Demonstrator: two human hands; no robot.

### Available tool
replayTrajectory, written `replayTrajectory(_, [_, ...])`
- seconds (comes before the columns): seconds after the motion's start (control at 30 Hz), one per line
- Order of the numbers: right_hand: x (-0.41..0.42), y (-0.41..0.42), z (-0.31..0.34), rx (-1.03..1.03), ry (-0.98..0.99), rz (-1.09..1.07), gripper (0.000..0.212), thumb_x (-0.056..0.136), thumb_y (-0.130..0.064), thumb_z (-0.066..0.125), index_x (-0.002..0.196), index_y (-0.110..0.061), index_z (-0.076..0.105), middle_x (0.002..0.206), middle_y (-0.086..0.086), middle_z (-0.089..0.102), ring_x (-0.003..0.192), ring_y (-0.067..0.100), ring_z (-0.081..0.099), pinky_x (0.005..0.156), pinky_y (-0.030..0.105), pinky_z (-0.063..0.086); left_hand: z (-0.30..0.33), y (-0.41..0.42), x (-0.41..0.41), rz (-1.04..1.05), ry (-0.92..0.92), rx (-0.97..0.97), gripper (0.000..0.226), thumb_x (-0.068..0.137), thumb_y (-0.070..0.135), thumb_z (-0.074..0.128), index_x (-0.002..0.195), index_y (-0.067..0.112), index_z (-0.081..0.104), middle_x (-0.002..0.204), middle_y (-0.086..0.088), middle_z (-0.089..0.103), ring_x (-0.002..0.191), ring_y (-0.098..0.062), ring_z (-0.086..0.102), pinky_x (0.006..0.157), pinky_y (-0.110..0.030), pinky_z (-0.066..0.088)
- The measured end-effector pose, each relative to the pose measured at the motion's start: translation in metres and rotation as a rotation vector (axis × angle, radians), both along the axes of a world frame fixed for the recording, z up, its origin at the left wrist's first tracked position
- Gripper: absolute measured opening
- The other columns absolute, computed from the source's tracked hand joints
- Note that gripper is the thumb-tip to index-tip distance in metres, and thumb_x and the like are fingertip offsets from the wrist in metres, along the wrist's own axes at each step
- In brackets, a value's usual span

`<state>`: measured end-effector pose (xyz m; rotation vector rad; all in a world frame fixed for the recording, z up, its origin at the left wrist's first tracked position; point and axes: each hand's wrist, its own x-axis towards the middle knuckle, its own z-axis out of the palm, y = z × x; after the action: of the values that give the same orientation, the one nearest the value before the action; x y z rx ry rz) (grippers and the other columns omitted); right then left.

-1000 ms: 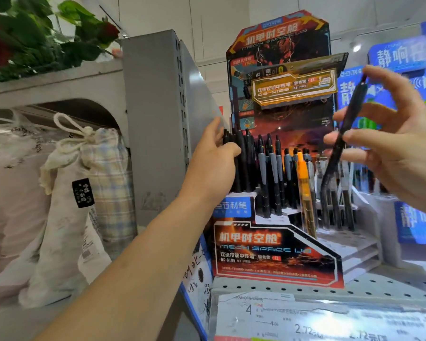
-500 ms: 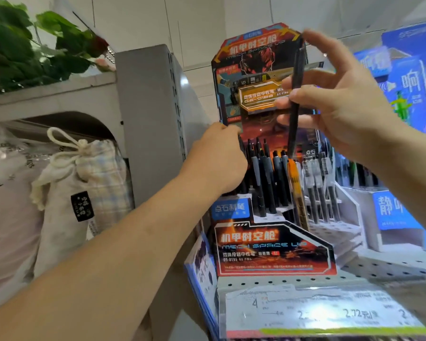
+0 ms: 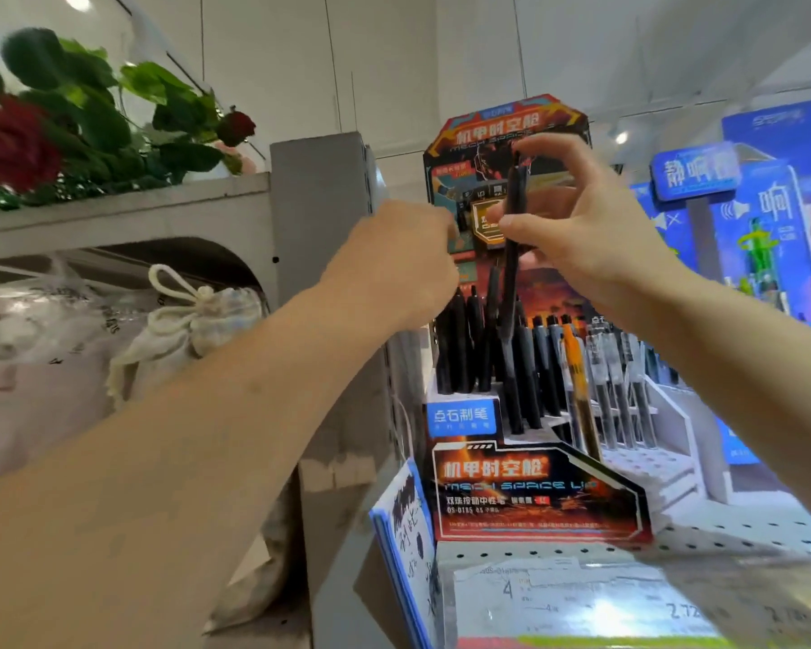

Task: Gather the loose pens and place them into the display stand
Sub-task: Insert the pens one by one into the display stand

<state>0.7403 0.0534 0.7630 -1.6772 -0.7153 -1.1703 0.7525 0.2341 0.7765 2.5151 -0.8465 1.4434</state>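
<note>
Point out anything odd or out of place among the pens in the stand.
One orange pen stands in the stand among black pens, so it looks misfiled. The right hand holds a loose black pen above them.

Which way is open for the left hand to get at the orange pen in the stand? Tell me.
Probably none directly: the right hand, holding a black pen, sits between the left hand and the orange pen.

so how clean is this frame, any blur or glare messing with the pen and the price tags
Head view: motion blur softens the black pen and both the right hand and left hand; glare whites out part of the price strip; wide-angle distortion bends the shelf upright; the display stand print stays legible.
</note>
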Motion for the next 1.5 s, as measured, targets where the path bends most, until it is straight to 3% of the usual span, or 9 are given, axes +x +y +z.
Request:
replayTrajectory(0.1, [0.003,0.001,0.0,0.019,-0.018,-0.044,0.056,0.089,-0.006,0.074,0.133,-0.031,0.05,0.107,-0.001,0.075,0.09,0.012,0.075,0.061,0.034,0.061,-0.007,0.006,0.006,-0.053,-0.206,0.025,0.033,0.096,0.021,0.05,0.128,0.019,0.06,0.118,-0.007,0.066,0.102,-0.029,0.064,0.087,-0.047,0.055])
replayTrajectory(0.4, [-0.006,-0.014,0.0,0.197,-0.064,-0.07,0.055,0.086,-0.003,0.073,0.129,-0.031,0.053,0.107,0.004,0.073,0.091,0.014,0.073,0.061,0.028,0.059,0.019,-0.037,0.039,-0.012,0.147,0.258,0.031,0.105,0.031,0.04,0.118,0.013,0.063,0.113,-0.009,0.065,0.107,-0.03,0.06,0.09,-0.04,0.05])
replayTrajectory(0.53, [-0.008,-0.018,-0.01,0.175,-0.036,-0.096,0.053,0.088,-0.004,0.073,0.127,-0.032,0.053,0.108,0.003,0.072,0.092,0.012,0.073,0.063,0.029,0.06,0.015,-0.04,0.048,-0.055,0.159,0.184,0.031,0.1,0.036,0.054,0.121,0.017,0.066,0.116,-0.005,0.067,0.106,-0.026,0.061,0.089,-0.038,0.051])
replayTrajectory(0.67, [-0.008,-0.019,-0.02,0.185,-0.007,-0.061,0.052,0.089,-0.004,0.073,0.129,-0.031,0.052,0.111,0.006,0.071,0.095,0.018,0.074,0.068,0.035,0.063,0.008,-0.036,0.046,-0.076,0.05,0.099,0.019,0.094,0.037,0.063,0.092,0.02,0.071,0.09,-0.002,0.068,0.084,-0.022,0.064,0.076,-0.038,0.056])
replayTrajectory(0.9, [-0.003,-0.003,-0.019,0.121,0.025,-0.044,0.055,0.089,-0.002,0.072,0.132,-0.029,0.052,0.113,0.008,0.071,0.09,0.018,0.076,0.07,0.041,0.064,0.014,-0.023,0.024,0.071,0.121,0.303,0.024,0.092,0.024,0.052,0.109,0.015,0.067,0.1,-0.006,0.068,0.093,-0.027,0.065,0.082,-0.043,0.057])
replayTrajectory(1.03, [0.003,0.01,-0.015,-0.007,0.021,-0.159,0.058,0.086,-0.008,0.078,0.133,-0.031,0.052,0.107,0.0,0.072,0.085,0.012,0.075,0.065,0.035,0.064,0.013,-0.006,0.015,0.163,-0.238,0.356,0.025,0.089,0.027,0.052,0.108,0.017,0.066,0.093,-0.003,0.06,0.089,-0.026,0.057,0.074,-0.04,0.049])
replayTrajectory(1.17, [0.013,0.025,-0.015,-0.155,-0.027,-0.331,0.057,0.08,-0.022,0.084,0.127,-0.035,0.055,0.098,-0.014,0.068,0.075,-0.001,0.07,0.064,0.011,0.057,0.002,0.034,0.024,0.247,-0.495,0.413,0.04,0.092,0.037,0.039,0.094,0.017,0.074,0.093,-0.005,0.07,0.11,-0.027,0.057,0.119,-0.054,0.018])
replayTrajectory(1.27, [0.021,0.036,-0.015,-0.24,-0.059,-0.415,0.055,0.078,-0.027,0.086,0.124,-0.033,0.057,0.089,-0.022,0.061,0.073,-0.012,0.06,0.063,-0.003,0.043,-0.006,0.045,0.032,0.216,-0.475,0.386,0.049,0.091,0.036,0.032,0.094,0.018,0.078,0.093,0.0,0.073,0.121,-0.021,0.051,0.122,-0.056,0.005])
replayTrajectory(1.5, [0.037,0.043,-0.025,-0.392,0.001,-0.538,0.054,0.077,-0.03,0.086,0.124,-0.028,0.059,0.089,-0.017,0.059,0.072,-0.012,0.052,0.057,0.002,0.04,-0.01,0.042,0.037,0.162,-0.476,0.344,0.044,0.09,0.03,0.035,0.081,0.017,0.076,0.076,0.003,0.068,0.113,-0.021,0.053,0.121,-0.058,0.009])
